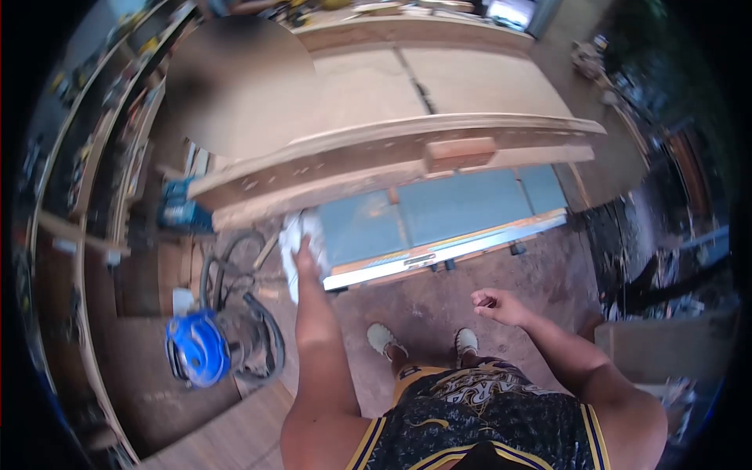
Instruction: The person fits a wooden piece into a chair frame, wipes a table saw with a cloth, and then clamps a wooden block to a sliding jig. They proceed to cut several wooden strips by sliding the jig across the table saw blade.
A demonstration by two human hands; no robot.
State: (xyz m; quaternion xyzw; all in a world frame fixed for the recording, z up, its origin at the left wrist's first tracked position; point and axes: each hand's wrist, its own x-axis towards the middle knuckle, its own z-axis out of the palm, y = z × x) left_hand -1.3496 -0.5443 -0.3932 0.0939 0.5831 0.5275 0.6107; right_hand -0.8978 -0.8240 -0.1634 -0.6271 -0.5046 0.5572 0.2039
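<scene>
My left hand [304,252] reaches forward and is closed on a white cloth [291,245], which hangs at the left end of a low blue-topped surface [360,227]. My right hand [501,307] is held in the air over the floor, its fingers curled, and whether anything is inside them is too small to tell. A long, shiny metal-coloured strip [486,241] runs along the near edge of the blue surface, between and beyond my hands.
A large wooden workbench [352,86] stands ahead, with a wooden block [460,154] on its near side. A blue-topped vacuum [200,350] with a hose is at the left, near shelves [82,266]. Dark clutter stands at the right. A blurred patch covers the upper left.
</scene>
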